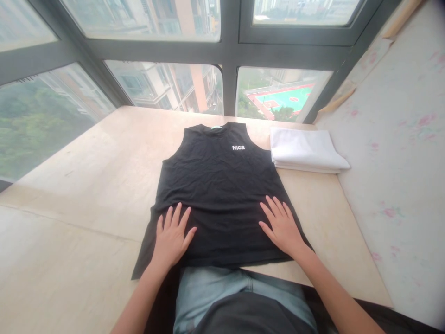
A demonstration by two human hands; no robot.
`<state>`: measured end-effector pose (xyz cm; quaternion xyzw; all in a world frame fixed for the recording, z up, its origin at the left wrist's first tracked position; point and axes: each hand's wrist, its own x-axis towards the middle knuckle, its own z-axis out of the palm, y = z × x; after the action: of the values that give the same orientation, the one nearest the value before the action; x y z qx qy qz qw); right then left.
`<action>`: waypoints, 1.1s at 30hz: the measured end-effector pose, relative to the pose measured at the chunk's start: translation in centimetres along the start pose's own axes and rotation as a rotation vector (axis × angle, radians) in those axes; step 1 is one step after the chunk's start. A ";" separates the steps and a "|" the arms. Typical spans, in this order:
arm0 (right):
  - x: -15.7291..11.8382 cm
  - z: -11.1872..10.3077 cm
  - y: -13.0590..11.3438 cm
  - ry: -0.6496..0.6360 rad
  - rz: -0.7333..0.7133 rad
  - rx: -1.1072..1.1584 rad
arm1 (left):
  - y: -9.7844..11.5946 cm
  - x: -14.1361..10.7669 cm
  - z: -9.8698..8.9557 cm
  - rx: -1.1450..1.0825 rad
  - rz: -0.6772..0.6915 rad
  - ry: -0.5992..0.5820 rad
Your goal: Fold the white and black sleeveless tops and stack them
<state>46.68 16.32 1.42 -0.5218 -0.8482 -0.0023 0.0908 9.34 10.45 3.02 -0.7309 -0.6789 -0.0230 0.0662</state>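
A black sleeveless shirt lies spread out, its neckline toward the window and its hem toward me. White letters reading "NICE" mark the upper right of its front, and small creases run across the fabric. My left hand rests flat on the lower left part of the shirt with fingers spread. On the lower right part lies my right hand, also flat, its fingers slightly apart. Neither hand grips the cloth.
The shirt is on a pale stone-like ledge. A folded white cloth sits at the back right, next to the shirt's shoulder. Grey window frames rise behind, and a flowered wall borders the right side.
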 end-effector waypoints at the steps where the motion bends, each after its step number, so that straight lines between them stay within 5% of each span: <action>1: 0.0 0.1 0.1 0.001 0.003 -0.006 | -0.2 0.2 0.0 0.003 0.002 -0.003; 10: -2.4 -0.5 -0.5 0.018 -0.001 0.007 | 0.1 -2.3 -0.9 -0.011 0.031 -0.010; 15: -1.3 -2.1 -0.9 0.072 -0.014 0.125 | 0.3 -1.1 -2.3 -0.094 0.082 0.025; 19: 0.1 -4.1 -3.6 0.031 -0.197 0.404 | 2.3 -0.3 -4.3 -0.298 0.253 -0.020; 24: -1.5 -5.3 -8.0 -0.240 -0.443 0.535 | 6.1 -2.9 -5.0 -0.427 0.487 -0.156; 27: -2.8 -4.8 -8.8 -0.289 -0.440 0.497 | 7.0 -4.5 -4.5 -0.393 0.503 -0.170; 33: -3.4 -3.8 -7.8 -0.191 -0.373 0.537 | 7.6 -5.8 -3.8 -0.324 0.488 -0.124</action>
<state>41.78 9.41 5.34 -0.3129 -0.9041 0.2533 0.1431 16.68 3.67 5.59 -0.8736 -0.4733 -0.0699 -0.0892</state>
